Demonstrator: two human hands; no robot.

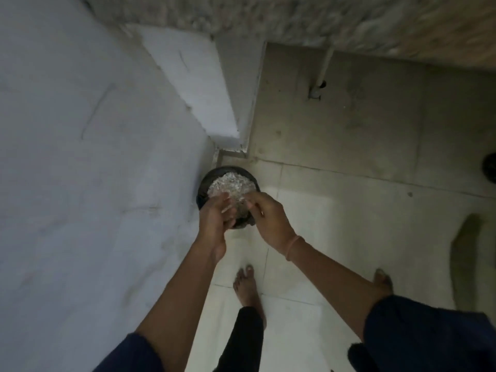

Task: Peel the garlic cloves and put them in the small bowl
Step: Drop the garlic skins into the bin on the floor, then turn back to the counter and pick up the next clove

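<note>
Down in the corner where a white wall [80, 157] meets the pale tiled floor [335, 237], a dark round bin [214, 171] stands heaped with pale papery flakes, probably garlic skins [230, 183], though the view is dim and blurred. A person stands over it, both hands close together just above its near rim. The left hand [214, 221] is cupped, fingers loosely bent, with a few pale flakes against its fingertips; whether it grips them cannot be told. The right hand [268, 221] bends its fingers towards the left hand, and whether it holds anything cannot be told. A thin band [294, 247] circles the right wrist. A bare foot [245, 285] stands on the tiles below.
</note>
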